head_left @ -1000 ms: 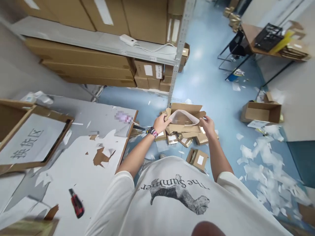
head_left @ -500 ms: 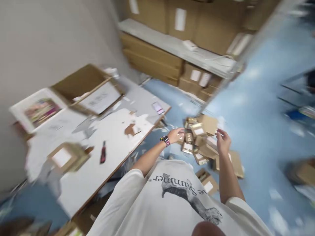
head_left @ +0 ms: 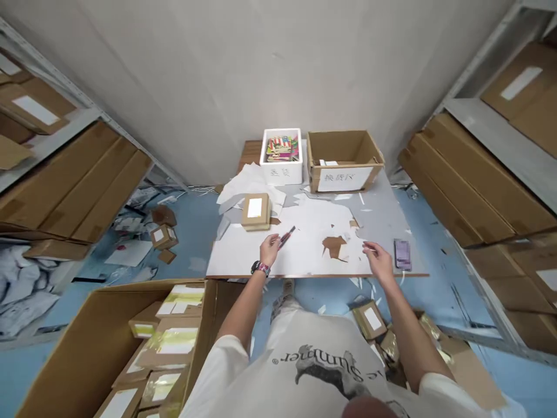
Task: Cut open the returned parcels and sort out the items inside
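Seen from its middle, the white-and-grey surface (head_left: 304, 258) with a brown front edge carries a white tub (head_left: 282, 174) of colourful printed items at 11 o'clock and an open cardboard box (head_left: 343, 180) with a handwritten label at 1. A crumpled white sheet (head_left: 243, 184) spreads at 10 o'clock, just behind a small labelled carton (head_left: 255, 210) at 9. A torn brown scrap (head_left: 333, 246) lies at 5 o'clock and a phone (head_left: 402, 255) at 4, while a dark-and-red tool (head_left: 287, 236) shows at 8, resting or lifted unclear.

Single head-worn view looks forward and down over the shirt (head_left: 322, 348), left hand (head_left: 270, 251) and right hand (head_left: 380, 262) near, surface (head_left: 387, 203) mid-frame, wall (head_left: 278, 75) beyond.
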{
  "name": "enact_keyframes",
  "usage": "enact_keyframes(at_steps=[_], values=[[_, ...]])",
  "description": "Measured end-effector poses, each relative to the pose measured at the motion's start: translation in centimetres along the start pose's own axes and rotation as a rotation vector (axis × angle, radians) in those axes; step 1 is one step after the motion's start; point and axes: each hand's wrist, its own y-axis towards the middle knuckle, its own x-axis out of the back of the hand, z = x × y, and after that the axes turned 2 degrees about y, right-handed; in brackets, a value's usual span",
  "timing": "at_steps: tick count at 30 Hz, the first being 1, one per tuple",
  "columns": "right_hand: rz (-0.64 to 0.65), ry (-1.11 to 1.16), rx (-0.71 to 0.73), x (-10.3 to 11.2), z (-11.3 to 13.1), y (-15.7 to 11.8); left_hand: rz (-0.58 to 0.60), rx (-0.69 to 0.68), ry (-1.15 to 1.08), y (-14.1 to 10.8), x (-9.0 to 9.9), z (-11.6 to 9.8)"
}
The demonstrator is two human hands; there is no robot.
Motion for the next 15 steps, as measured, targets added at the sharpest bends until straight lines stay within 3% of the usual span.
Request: enact_keyframes(at_steps=[4, 7, 11, 15], values=[[0.216, 0.019, 0.003, -13.2, 4.1, 3.4, -0.209, 0.093, 0.117, 6.4, 8.1, 3.5], [0.471, -0.02, -0.042, -22.4, 6.7, 4.4, -0.278, 0.165, 0.182, 11.2, 11.9, 5.4], [0.798, -0.07, -0.139, -33.0, 9.3, 5.5, -0.247, 0.311, 0.152, 16.5, 13.8, 7.3], [0.766, -0.115, -0.295, -41.7, 11.1, 7.2, -0.101, 0.397, -0.017, 19.4, 12.9, 8.4]])
